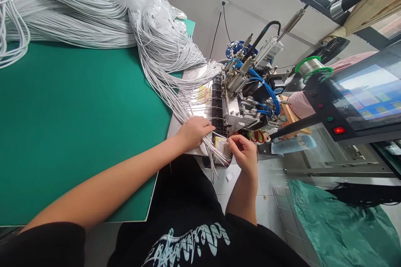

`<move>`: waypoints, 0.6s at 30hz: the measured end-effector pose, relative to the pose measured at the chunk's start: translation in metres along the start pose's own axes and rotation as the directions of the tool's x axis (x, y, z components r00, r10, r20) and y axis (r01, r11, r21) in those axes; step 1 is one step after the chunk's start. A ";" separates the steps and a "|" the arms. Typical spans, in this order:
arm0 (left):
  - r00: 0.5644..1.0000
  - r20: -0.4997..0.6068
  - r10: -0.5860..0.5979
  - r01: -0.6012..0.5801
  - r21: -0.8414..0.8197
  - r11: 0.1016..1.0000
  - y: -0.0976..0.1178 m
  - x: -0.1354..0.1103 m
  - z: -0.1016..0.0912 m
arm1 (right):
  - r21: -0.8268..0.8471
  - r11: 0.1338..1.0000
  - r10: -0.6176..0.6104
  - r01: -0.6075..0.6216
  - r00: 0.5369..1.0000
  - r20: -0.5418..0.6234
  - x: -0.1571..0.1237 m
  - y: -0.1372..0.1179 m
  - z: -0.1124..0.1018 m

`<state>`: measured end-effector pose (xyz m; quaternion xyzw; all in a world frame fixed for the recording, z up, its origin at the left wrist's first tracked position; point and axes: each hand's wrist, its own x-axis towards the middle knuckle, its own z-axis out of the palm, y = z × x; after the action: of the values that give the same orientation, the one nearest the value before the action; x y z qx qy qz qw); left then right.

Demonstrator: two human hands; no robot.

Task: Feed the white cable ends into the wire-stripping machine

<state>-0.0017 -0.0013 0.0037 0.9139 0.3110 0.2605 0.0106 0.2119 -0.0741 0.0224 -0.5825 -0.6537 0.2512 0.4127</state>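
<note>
A thick bundle of white cables [163,50] runs across the green table [78,125] down to a metal machine [241,100] with blue hoses. My left hand [194,130] rests on the cable ends at the machine's black fixture, fingers curled over them. My right hand [242,150] pinches the tip of one white cable next to a small white part at the fixture's near end.
More white cables [19,21] and clear plastic bags are heaped at the table's far side. A control screen [369,91] with a red lit button stands to the right. A solder wire spool [313,69] sits behind the machine. Green sheeting [338,221] lies on the floor.
</note>
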 end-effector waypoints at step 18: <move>0.982 -0.176 0.073 -0.043 0.169 0.985 0.003 -0.001 -0.009 | 0.093 0.996 0.021 -0.006 0.986 -0.165 0.009 0.005 0.003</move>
<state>-0.0051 -0.0059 0.0113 0.8928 0.3042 0.3164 -0.1011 0.2121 -0.0638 0.0188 -0.5862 -0.6008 0.2344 0.4903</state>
